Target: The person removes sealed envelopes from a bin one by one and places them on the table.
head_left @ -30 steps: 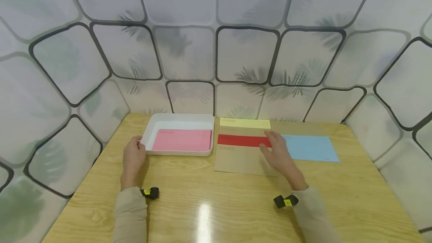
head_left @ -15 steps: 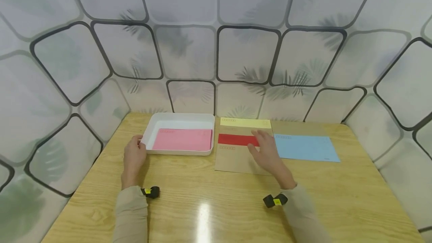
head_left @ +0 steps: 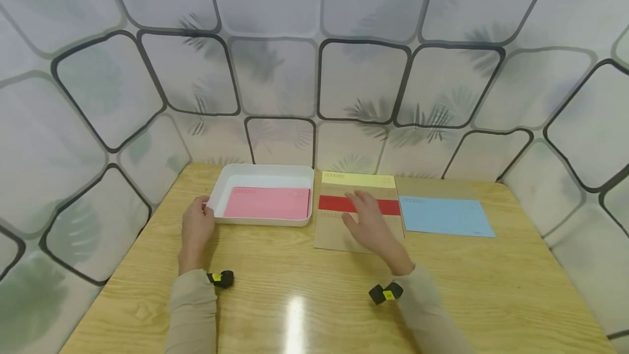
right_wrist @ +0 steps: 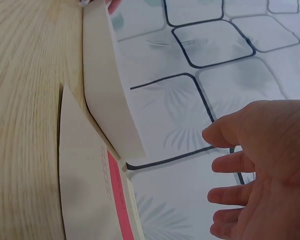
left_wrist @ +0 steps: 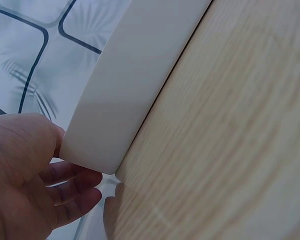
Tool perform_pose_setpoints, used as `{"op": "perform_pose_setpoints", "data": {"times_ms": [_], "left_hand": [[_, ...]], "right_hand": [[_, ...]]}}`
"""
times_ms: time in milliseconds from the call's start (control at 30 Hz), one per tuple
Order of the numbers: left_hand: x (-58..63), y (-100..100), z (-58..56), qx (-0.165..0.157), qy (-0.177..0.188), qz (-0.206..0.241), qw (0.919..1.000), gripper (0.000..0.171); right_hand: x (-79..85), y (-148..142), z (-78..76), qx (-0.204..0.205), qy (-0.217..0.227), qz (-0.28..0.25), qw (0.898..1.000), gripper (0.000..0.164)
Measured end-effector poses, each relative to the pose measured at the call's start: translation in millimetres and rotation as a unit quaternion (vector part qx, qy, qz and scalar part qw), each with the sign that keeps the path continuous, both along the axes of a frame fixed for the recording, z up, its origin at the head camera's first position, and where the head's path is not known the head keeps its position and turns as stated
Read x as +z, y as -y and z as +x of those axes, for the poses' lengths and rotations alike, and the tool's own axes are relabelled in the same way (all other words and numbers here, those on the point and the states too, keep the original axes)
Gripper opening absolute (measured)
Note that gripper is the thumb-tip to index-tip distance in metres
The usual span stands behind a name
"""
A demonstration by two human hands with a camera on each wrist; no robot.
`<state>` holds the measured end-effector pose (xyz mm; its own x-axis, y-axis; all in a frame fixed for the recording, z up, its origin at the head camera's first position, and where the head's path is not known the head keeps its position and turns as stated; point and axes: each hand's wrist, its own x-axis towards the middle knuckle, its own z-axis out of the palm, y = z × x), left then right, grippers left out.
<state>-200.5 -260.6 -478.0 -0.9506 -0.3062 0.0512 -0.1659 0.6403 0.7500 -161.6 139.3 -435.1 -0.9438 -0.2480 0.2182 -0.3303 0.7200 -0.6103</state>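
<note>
At the left, my left hand (head_left: 198, 228) pinches the near left corner of a white tray (head_left: 260, 223), the thumb at its rim and the fingers curled at its outer side in the left wrist view. A pink envelope (head_left: 267, 203) lies in the tray, a darker red edge showing at its right. My right hand (head_left: 371, 227) is held with spread fingers above overlapping envelopes and holds nothing. In that stack are a yellow envelope (head_left: 357, 180), a red envelope (head_left: 389, 207) and a brown envelope (head_left: 329, 236) nearest me. The right wrist view shows the hand apart from them.
Right of the stack, a blue envelope (head_left: 447, 216) partly covers another brown envelope (head_left: 432, 187). All lie on a wooden table (head_left: 304, 283). A patterned backdrop (head_left: 363, 81) rises behind the tray and envelopes and along both sides.
My right hand has moved left over the envelopes, from beside the blue one, uncovering its left edge and the red one's right end. My left hand stays at the tray.
</note>
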Motion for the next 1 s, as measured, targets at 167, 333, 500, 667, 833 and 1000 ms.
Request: {"op": "perform_pose_setpoints", "data": {"times_ms": [167,333,500,667,833,1000], "left_hand": [[-0.5,1.1,-0.3,-0.001,-0.008,-0.001,1.0000,0.043],[0.4,1.4,0.1,-0.004,-0.005,-0.001,1.0000,0.043],[1.0,1.7,0.5,-0.003,0.006,0.001,1.0000,0.043],[0.4,1.9,0.7,0.000,0.007,0.003,1.0000,0.043],[0.1,1.8,1.7,-0.002,0.000,0.001,1.0000,0.043],[1.3,1.5,2.7,-0.006,-0.019,-0.006,0.9998,0.043]], "right_hand": [[3.9,10.7,-0.8,0.013,-0.009,0.017,1.000,0.052],[6.7,20.9,-1.2,0.029,-0.009,0.034,0.999,0.051],[9.8,33.4,-1.5,0.048,-0.010,0.050,0.998,0.049],[11.7,49.4,-5.2,0.067,-0.028,0.080,0.994,0.048],[16.0,65.6,-6.9,0.088,-0.027,0.095,0.991,0.049],[16.9,81.0,-7.7,0.100,0.001,0.106,0.989,0.050]]}}
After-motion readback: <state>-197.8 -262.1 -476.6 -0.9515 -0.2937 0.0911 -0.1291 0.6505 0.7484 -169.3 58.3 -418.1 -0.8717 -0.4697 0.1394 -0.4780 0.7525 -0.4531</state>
